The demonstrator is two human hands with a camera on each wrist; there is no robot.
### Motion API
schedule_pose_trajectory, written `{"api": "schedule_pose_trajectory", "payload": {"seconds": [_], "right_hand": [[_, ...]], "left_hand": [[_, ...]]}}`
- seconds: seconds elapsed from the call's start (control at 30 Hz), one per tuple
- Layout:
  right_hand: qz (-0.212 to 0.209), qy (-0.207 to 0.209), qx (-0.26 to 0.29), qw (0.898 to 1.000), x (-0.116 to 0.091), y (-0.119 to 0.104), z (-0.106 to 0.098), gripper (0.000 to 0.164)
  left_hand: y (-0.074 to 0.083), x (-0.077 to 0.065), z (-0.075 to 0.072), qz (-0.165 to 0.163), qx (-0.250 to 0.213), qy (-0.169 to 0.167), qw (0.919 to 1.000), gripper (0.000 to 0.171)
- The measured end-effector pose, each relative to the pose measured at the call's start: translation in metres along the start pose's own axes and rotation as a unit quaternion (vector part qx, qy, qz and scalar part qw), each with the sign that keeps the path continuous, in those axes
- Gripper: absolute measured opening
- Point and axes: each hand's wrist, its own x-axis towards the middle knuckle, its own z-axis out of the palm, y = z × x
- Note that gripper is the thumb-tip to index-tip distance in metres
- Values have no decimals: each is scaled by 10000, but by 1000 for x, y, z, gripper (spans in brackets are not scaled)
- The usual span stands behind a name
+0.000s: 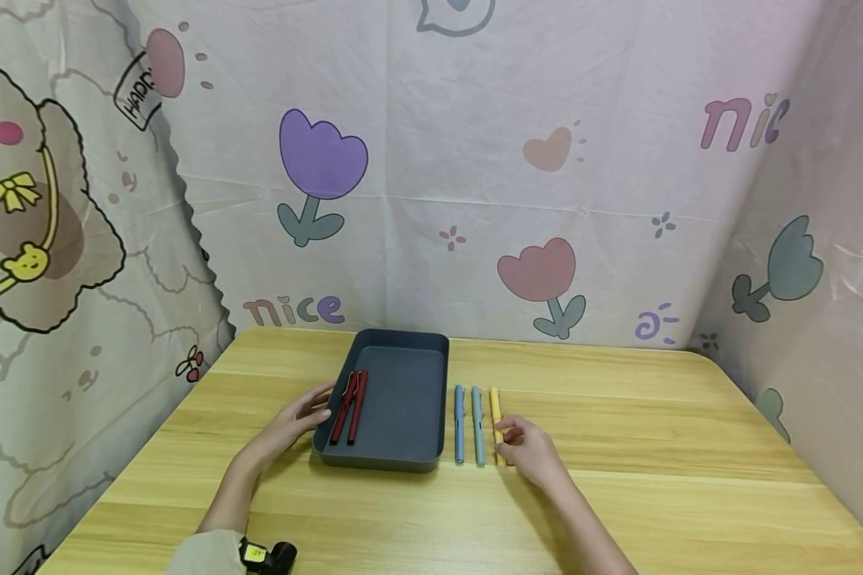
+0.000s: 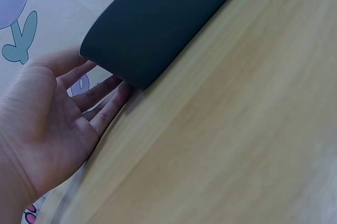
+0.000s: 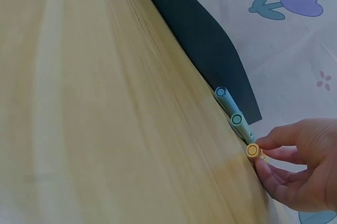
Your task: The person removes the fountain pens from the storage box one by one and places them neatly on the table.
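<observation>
A slim yellow pen point(image 1: 495, 405) lies right of a shallow, dark grey rectangular tray point(image 1: 404, 399).

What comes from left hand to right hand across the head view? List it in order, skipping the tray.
Left hand, two red pens, blue pen, green pen, yellow pen, right hand.

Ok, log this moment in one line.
left hand: touches dark-grey rectangular tray; right hand: pinches slim yellow pen; in tray: two dark-red pens

Curtained tabletop booth: wood-grain table point(image 1: 654, 431), cartoon-print cloth point(image 1: 431, 160) on three sides.
</observation>
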Motion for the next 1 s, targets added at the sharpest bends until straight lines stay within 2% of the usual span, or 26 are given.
{"api": "schedule_pose_trajectory", "payload": {"seconds": [0.37,0.7,1.0], "right_hand": [[-5,74,-80,9999,1,-1,0,21],[166,96,144,9997,0,-4,-2,21],[39,3,-1,10000,-1,-2,-2,23]], "left_hand": [[0,0,0,-45,-105,22,9999,58],[-1,1,0,-18,-58,45,10000,58],[-2,1,0,16,-60,21,10000,57]]}}
